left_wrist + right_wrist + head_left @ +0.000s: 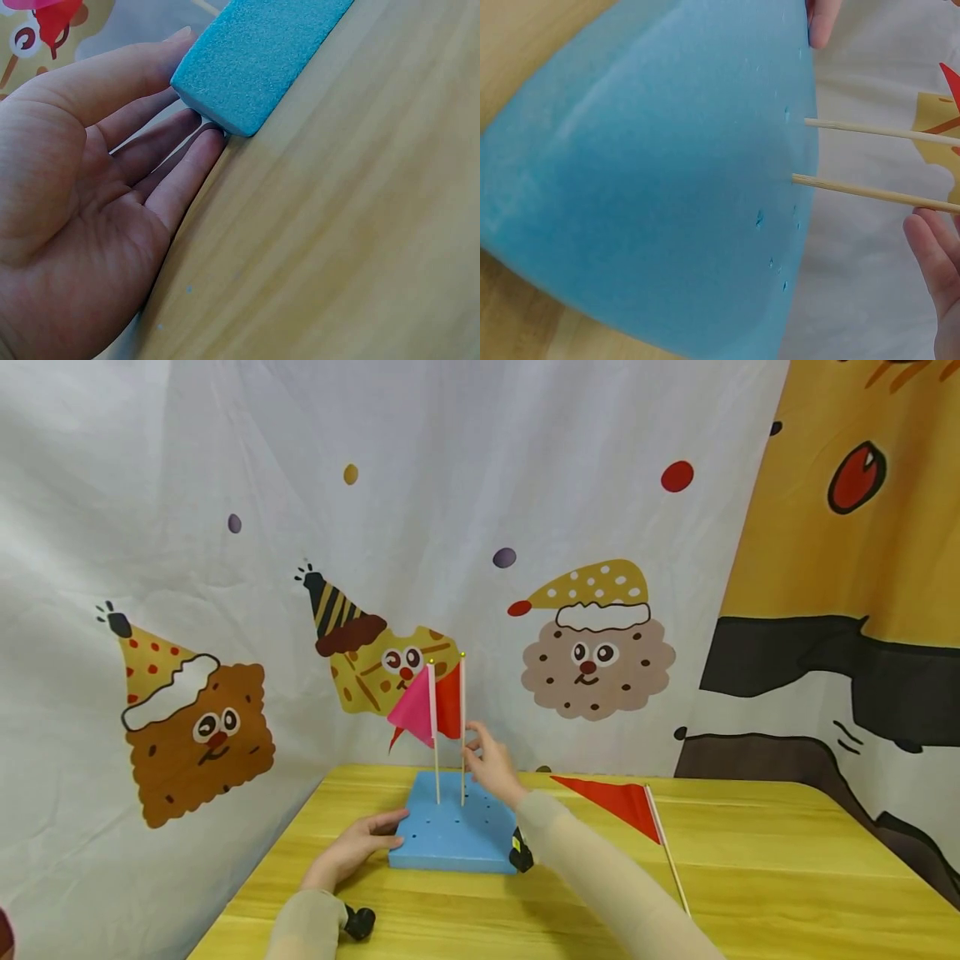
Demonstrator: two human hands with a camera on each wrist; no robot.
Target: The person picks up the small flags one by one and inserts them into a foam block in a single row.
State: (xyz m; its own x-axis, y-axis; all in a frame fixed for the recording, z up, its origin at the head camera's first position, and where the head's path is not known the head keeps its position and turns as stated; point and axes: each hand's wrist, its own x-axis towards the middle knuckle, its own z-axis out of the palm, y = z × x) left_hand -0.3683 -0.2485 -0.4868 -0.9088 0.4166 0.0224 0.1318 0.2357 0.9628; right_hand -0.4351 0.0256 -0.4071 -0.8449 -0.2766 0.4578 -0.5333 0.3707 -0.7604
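Observation:
A blue foam block (442,852) with small holes in its top lies on the table. Two flags stand upright in it: a pink flag (416,706) and, behind and to its right, a red flag (450,702). My right hand (492,764) pinches the red flag's stick just below the cloth; in the right wrist view its fingertips (922,221) touch the rear stick (855,187). At the block's left edge, my left hand (356,847) rests its fairly straight fingers against the side, as the left wrist view also shows at the block's corner (232,105).
Another red flag (618,806) lies on the wooden table (787,860) to the right, its stick pointing toward the near edge. A white curtain (450,527) with cartoon biscuits hangs behind the table. Tiny blue crumbs (189,289) lie near my left hand.

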